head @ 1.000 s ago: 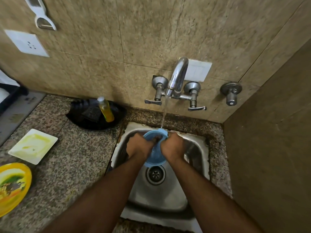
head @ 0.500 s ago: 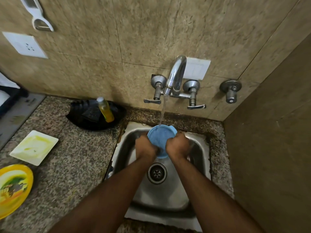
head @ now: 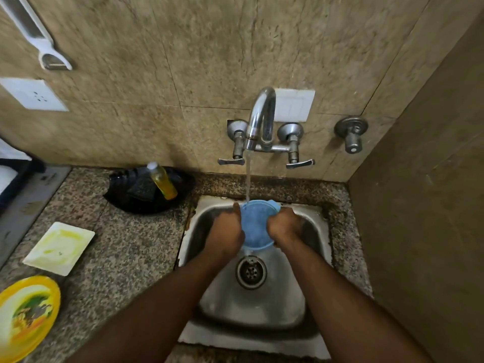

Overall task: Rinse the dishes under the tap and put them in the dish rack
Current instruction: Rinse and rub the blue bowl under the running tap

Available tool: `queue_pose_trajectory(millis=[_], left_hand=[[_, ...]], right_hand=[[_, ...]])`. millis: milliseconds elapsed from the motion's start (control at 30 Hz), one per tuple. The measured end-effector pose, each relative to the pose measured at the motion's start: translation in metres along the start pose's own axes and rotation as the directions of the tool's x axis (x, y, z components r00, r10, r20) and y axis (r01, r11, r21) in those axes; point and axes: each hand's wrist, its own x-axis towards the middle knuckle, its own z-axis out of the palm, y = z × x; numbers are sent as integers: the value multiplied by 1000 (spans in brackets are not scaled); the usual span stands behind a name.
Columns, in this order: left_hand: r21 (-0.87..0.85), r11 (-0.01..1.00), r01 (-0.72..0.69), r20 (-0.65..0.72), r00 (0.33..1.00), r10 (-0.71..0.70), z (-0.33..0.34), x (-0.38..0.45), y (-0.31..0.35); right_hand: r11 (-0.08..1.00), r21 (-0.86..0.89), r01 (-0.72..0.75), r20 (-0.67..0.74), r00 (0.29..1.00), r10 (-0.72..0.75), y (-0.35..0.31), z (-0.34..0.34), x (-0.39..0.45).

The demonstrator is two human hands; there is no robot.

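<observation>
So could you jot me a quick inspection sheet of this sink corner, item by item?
Surface: speckled granite counter around a steel sink; stains at the sink's rim.
Job's things: blue bowl held under the running tap; square white plate with yellow residue and a yellow plate wait on the counter; dish rack not in view.
Clutter: yellow soap bottle in a black tray.
Hands: left hand and right hand both grip the bowl.
Cables: nothing seen.
Surroundings: tiled wall, wall socket, hanging peeler.
</observation>
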Motion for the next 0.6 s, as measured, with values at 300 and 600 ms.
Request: queue_pose_trajectory(millis=[300, 600], left_hand=[[26, 994, 106, -119, 988, -102, -13, 15, -11], [149, 986, 75, -51, 996, -68, -28, 35, -1]], right_hand=[[997, 59, -57, 150, 988, 48, 5, -3, -15], [990, 56, -127, 345, 933, 100, -1, -9, -2]])
